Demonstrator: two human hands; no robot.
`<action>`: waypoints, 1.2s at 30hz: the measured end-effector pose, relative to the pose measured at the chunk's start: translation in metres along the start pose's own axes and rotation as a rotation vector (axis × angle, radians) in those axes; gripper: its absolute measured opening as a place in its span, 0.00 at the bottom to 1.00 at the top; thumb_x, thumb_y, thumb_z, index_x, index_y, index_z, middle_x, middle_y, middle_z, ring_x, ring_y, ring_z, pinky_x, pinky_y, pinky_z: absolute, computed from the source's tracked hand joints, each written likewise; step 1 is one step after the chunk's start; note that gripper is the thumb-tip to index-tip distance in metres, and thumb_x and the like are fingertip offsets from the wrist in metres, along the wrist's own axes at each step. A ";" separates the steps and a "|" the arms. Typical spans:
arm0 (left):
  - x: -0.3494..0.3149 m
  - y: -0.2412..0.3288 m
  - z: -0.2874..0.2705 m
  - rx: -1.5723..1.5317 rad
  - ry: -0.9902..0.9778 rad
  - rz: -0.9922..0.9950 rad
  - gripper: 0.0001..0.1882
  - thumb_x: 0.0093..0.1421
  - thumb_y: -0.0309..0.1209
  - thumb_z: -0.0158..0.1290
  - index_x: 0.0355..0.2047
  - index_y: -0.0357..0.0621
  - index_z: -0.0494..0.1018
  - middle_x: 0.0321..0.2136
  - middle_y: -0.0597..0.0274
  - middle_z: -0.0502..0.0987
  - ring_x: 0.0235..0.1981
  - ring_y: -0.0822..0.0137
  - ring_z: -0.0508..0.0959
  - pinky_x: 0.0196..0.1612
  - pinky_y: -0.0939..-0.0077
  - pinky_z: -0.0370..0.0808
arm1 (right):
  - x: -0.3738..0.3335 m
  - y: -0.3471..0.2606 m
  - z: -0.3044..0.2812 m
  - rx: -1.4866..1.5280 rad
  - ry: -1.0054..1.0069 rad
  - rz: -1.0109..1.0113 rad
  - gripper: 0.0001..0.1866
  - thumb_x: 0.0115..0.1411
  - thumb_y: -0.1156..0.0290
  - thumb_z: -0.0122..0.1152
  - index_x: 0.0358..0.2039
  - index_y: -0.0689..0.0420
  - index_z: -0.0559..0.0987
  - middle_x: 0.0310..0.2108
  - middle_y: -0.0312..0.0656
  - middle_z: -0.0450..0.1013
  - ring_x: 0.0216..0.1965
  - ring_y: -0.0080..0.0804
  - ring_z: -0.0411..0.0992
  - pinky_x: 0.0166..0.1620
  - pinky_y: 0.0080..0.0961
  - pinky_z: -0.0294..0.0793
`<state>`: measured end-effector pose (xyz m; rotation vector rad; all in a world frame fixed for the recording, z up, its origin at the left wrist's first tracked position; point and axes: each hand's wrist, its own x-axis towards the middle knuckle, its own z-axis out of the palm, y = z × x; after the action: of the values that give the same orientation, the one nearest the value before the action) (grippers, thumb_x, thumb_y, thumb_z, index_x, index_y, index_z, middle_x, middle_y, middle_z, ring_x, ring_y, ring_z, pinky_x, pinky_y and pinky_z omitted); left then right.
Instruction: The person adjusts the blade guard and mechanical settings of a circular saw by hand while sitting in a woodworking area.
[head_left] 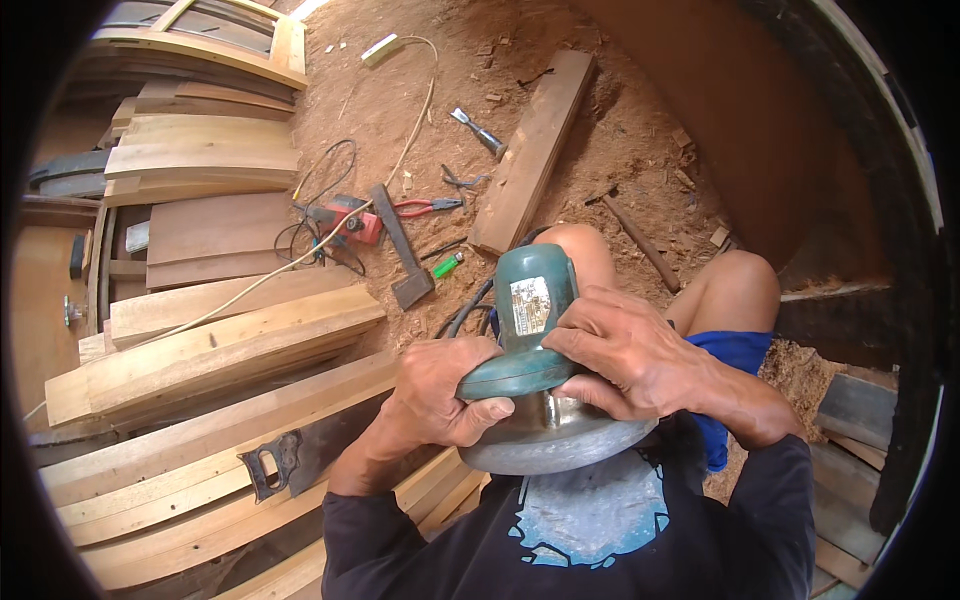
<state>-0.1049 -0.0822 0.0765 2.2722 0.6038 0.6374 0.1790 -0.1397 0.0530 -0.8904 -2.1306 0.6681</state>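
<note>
A green power tool [540,290] with a round metal base [560,447], apparently a router, is held close in front of my chest. My left hand [445,392] grips the green collar from the left, thumb below it and fingers over its top. From the right, my right hand [625,355] closes around the same collar, its fingers against the housing and its thumb underneath, near the silvery metal neck [550,412]. A label sticks to the green housing. The underside of the base is hidden from this view.
Stacked boards [220,350] fill the left, with a handsaw [290,465] on them. On the sawdust-covered ground lie a red power tool [350,218], red-handled pliers [430,207], a chisel [478,132], a plank [535,150] and a hammer [640,240]. A cord [405,150] crosses the ground.
</note>
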 end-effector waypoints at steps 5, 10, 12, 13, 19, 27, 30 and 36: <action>0.003 0.004 -0.005 -0.048 -0.060 -0.048 0.23 0.66 0.48 0.66 0.45 0.37 0.78 0.25 0.54 0.80 0.24 0.52 0.83 0.29 0.61 0.79 | 0.003 -0.004 -0.006 -0.007 0.007 0.042 0.25 0.59 0.61 0.76 0.52 0.64 0.81 0.42 0.51 0.76 0.44 0.52 0.75 0.48 0.46 0.74; 0.009 0.003 -0.002 -0.023 -0.053 -0.025 0.23 0.67 0.47 0.66 0.45 0.37 0.78 0.25 0.53 0.80 0.24 0.51 0.83 0.29 0.61 0.79 | 0.014 -0.007 0.003 0.096 0.035 0.044 0.28 0.58 0.61 0.77 0.53 0.65 0.81 0.42 0.52 0.76 0.47 0.54 0.74 0.52 0.47 0.73; 0.008 0.001 -0.001 -0.011 -0.054 -0.005 0.23 0.67 0.47 0.66 0.46 0.38 0.78 0.25 0.52 0.80 0.24 0.50 0.83 0.29 0.60 0.79 | 0.015 -0.006 0.006 0.111 -0.001 0.038 0.28 0.58 0.61 0.77 0.53 0.66 0.81 0.43 0.52 0.76 0.47 0.54 0.74 0.52 0.47 0.73; 0.004 -0.001 0.001 0.014 -0.036 -0.006 0.25 0.69 0.49 0.63 0.49 0.37 0.78 0.27 0.51 0.81 0.27 0.50 0.84 0.32 0.60 0.80 | 0.016 -0.007 0.006 0.095 0.008 0.045 0.27 0.59 0.61 0.76 0.53 0.66 0.81 0.42 0.53 0.77 0.46 0.54 0.74 0.52 0.47 0.73; -0.003 -0.011 0.002 -0.368 0.011 -0.152 0.37 0.78 0.58 0.43 0.64 0.32 0.70 0.45 0.44 0.82 0.40 0.54 0.86 0.46 0.60 0.81 | 0.013 0.004 -0.003 0.201 0.043 0.073 0.23 0.62 0.63 0.74 0.52 0.65 0.83 0.45 0.55 0.80 0.48 0.56 0.77 0.56 0.48 0.74; 0.006 -0.008 -0.001 -0.436 -0.109 -0.257 0.28 0.75 0.45 0.49 0.63 0.35 0.72 0.46 0.45 0.82 0.40 0.51 0.86 0.47 0.62 0.81 | 0.004 0.016 -0.002 0.311 0.066 0.127 0.24 0.64 0.62 0.72 0.55 0.64 0.82 0.48 0.54 0.81 0.53 0.57 0.77 0.59 0.48 0.74; 0.004 -0.014 0.003 -0.279 -0.100 -0.115 0.28 0.69 0.41 0.58 0.63 0.36 0.72 0.46 0.46 0.83 0.41 0.50 0.86 0.48 0.62 0.81 | 0.002 0.012 -0.002 0.308 0.059 0.137 0.23 0.64 0.62 0.72 0.55 0.64 0.82 0.48 0.54 0.81 0.53 0.57 0.78 0.58 0.48 0.74; -0.001 0.005 -0.001 -0.174 -0.138 -0.124 0.31 0.66 0.40 0.64 0.63 0.34 0.71 0.48 0.46 0.84 0.46 0.52 0.87 0.51 0.63 0.81 | -0.009 0.001 -0.008 0.269 0.039 0.117 0.24 0.64 0.63 0.71 0.57 0.63 0.82 0.49 0.54 0.81 0.53 0.57 0.78 0.58 0.48 0.74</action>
<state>-0.1050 -0.0862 0.0803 2.0791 0.5928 0.4500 0.1901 -0.1451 0.0536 -0.8752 -1.9090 0.9634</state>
